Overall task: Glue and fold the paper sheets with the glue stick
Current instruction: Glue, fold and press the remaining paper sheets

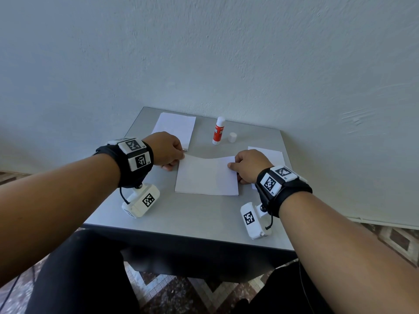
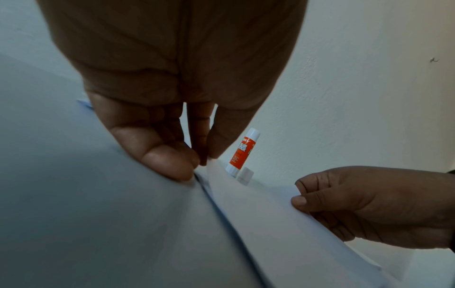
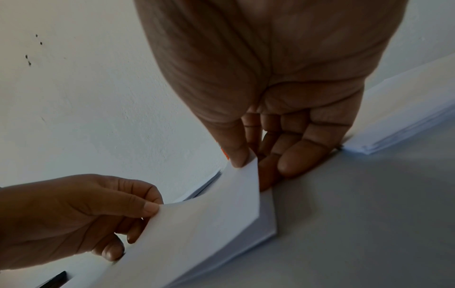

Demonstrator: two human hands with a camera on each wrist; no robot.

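Both hands pinch the sheet (image 1: 207, 175): left hand (image 1: 169, 149) at its 10 o'clock corner, right hand (image 1: 250, 165) at 2 o'clock, flap raised off the worktop (image 1: 192, 214), fold running 9-to-3.

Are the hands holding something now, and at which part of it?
Yes. Both hold the same white paper sheet: the left hand pinches its far-left corner, the right hand pinches its far-right corner, lifting the far edge over the near part.
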